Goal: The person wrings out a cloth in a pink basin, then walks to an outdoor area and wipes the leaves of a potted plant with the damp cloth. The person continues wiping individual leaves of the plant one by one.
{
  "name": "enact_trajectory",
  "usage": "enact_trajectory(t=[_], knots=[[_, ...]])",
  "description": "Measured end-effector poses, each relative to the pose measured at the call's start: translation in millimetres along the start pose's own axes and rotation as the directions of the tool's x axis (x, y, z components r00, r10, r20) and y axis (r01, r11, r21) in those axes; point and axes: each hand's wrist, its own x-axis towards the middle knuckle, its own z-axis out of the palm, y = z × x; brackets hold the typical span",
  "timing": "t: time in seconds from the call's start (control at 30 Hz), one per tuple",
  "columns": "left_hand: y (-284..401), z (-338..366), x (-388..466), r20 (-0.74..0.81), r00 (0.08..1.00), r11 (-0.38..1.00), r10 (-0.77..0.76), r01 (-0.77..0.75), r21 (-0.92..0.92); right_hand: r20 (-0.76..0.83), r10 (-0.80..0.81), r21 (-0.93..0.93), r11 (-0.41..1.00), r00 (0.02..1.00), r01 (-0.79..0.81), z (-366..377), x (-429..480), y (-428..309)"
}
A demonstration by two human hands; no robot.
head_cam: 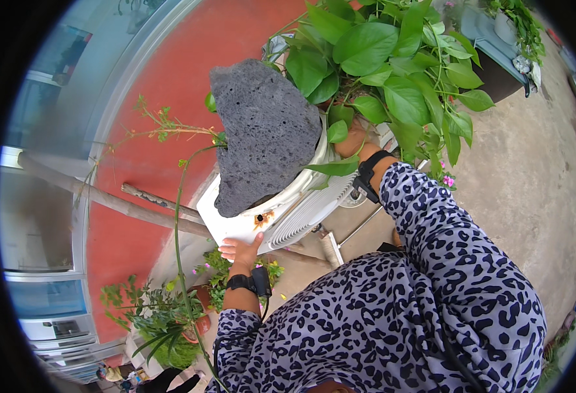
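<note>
A large dark grey porous rock (265, 132) sits on a round white container (320, 157), which stands on a white metal air-conditioner outdoor unit (229, 216) with rust around a hole. My left hand (242, 250) lies with spread fingers on the near left corner of the unit's top. My right hand (354, 140) is beside the container at the right, below a leafy pothos plant (405, 93); leaves cover part of it, and its fingers are hidden. Both wrists wear black straps with small devices.
Wooden poles (121, 204) run from the window side towards the unit. Potted plants (189, 324) stand on the ground at lower left. A long thin stem (177, 231) arches past my left arm. A dark bin with a grey lid (494, 44) stands at upper right, and a red wall (145, 123) lies behind.
</note>
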Motion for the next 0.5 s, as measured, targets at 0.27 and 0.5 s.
enact_trajectory(t=[0.27,0.5], knots=[[4,3,0,-0.054,0.998,0.989,-0.017,0.025,0.144,-0.143,-0.024,-0.049,0.999,0.989,0.017,-29,-78,-10],[5,-2,-4,0.022,1.000,1.000,-0.002,0.002,0.000,0.026,0.150,0.057,0.987,0.988,-0.151,-5,-34,-2]])
